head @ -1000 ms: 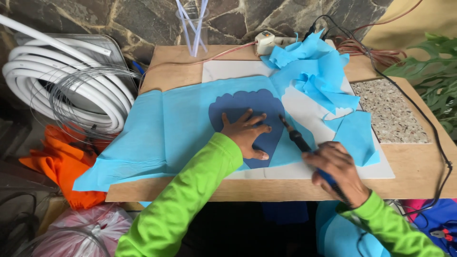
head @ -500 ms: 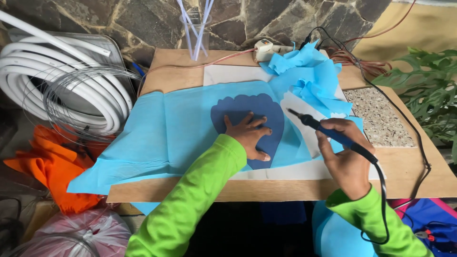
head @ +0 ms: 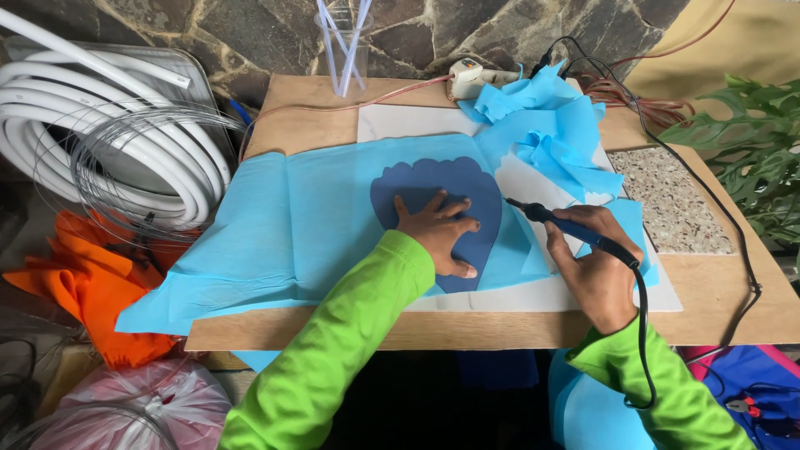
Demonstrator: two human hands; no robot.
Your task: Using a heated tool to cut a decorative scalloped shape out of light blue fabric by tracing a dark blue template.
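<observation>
Wooden tabletop (head: 317, 129) against a stone wall. A light blue tissue sheet (head: 275, 225) lies flat across it, over a white board (head: 400, 123).

Landmark: the dark blue scalloped template (head: 467, 187), showing through the sheet near the middle of the tabletop.

Left hand (head: 437, 233): lies palm down on the template, fingers spread, pressing the sheet flat. It holds nothing. Lime-green sleeve (head: 333, 358) runs back from it toward the near edge.

Right hand (head: 596, 267): just right of the template, closed around the blue grip of a corded hot cutting pen (head: 567, 227). The pen's dark tip points left and sits at the template's right edge; whether the tip touches the sheet cannot be told. Its black cord (head: 642, 333) loops down past the wrist.

Right of the template and further back: a crumpled heap of light blue tissue offcuts (head: 550, 125). Beyond that, a speckled stone slab (head: 667, 196) set in the tabletop.

Behind the template, at the far edge: a clear cup of drinking straws (head: 343, 46) and a white power strip (head: 467, 77).

Well left of the template, off the tabletop: coiled white tubing (head: 100, 142), orange cloth (head: 92, 283) below it.
</observation>
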